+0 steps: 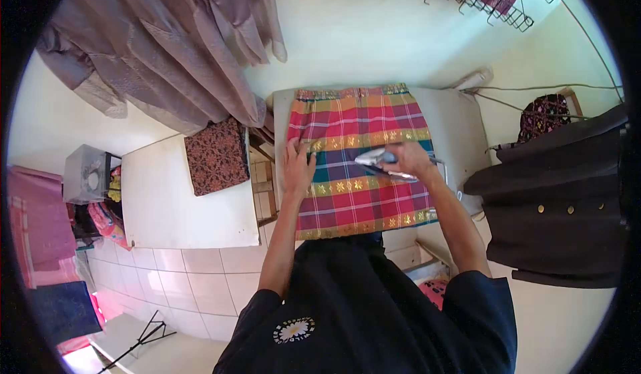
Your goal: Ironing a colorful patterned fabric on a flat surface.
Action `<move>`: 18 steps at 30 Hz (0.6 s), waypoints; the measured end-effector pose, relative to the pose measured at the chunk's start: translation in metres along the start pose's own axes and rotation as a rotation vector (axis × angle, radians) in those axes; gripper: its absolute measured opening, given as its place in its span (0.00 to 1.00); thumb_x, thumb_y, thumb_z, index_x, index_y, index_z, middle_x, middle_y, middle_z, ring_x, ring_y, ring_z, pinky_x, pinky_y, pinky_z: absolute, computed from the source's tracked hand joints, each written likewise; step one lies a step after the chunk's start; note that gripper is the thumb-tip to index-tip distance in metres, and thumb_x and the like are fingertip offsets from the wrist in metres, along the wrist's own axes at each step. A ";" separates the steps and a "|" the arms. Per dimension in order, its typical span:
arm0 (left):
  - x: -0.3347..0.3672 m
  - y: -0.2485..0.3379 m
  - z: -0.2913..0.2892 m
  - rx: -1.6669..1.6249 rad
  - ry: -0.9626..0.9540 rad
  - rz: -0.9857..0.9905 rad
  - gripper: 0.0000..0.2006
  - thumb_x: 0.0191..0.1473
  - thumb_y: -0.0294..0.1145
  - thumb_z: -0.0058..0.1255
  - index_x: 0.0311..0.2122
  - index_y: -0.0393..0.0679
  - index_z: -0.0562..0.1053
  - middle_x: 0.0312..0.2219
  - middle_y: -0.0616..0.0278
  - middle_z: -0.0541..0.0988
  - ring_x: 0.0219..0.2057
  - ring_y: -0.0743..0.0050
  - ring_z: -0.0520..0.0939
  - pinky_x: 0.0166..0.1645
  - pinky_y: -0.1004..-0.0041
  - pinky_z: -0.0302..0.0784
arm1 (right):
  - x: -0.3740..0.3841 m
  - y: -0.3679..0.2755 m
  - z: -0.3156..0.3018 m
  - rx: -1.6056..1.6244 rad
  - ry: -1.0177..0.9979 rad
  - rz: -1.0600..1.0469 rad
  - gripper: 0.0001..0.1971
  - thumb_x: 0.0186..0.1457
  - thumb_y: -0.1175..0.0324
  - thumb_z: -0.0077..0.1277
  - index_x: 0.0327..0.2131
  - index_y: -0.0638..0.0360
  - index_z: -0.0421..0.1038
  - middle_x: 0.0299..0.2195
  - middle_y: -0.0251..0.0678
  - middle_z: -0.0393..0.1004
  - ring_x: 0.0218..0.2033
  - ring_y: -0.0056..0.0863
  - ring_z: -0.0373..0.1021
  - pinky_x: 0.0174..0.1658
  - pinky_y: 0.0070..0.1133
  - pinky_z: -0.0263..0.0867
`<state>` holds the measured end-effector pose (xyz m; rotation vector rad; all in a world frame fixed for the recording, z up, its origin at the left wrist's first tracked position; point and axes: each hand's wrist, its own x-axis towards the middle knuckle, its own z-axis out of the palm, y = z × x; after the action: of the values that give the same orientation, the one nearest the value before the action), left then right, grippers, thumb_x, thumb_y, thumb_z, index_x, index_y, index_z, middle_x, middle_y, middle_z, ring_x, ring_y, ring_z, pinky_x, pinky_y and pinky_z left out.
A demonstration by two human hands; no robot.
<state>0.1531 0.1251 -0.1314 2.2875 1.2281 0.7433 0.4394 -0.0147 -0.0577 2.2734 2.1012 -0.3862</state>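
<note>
Dark, softly creased cloth of the wearer's shirt (pixel 394 314), printed with a white daisy, fills the lower middle of the frame. Beyond it, at the centre, a plaid skirt (pixel 354 210) lies spread on a pale padded board (pixel 461 130), its gathered waistband toward the top; laid out this way, it probably offers one broad, flat face. The left hand (pixel 298 166) rests open, fingers spread on the skirt's left edge, apparently to steady the thin cloth. The right hand (pixel 410 159) grasps the handle of an iron (pixel 369 161), smooth and pointed, its nose leftward over the checks; whether its plate fully touches cannot be told. Gold motifs glint along the red and teal bands. At left, a folded brown floral cloth (pixel 217 157) makes a neat block on a smooth white table (pixel 163 210), presumably kept clear of the iron.
</note>
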 end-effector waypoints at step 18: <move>0.121 -0.059 0.012 -0.228 0.057 -0.193 0.11 0.49 0.27 0.57 0.39 0.45 0.72 0.33 0.53 0.77 0.35 0.48 0.79 0.38 0.57 0.75 | 0.147 -0.070 -0.021 -0.006 -0.040 -0.114 0.24 0.49 0.40 0.53 0.42 0.46 0.74 0.28 0.49 0.77 0.33 0.47 0.76 0.36 0.39 0.72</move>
<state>0.1800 0.2570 -0.1456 1.9470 1.2960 0.8346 0.3827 0.1395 -0.0551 2.1301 2.2156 -0.4249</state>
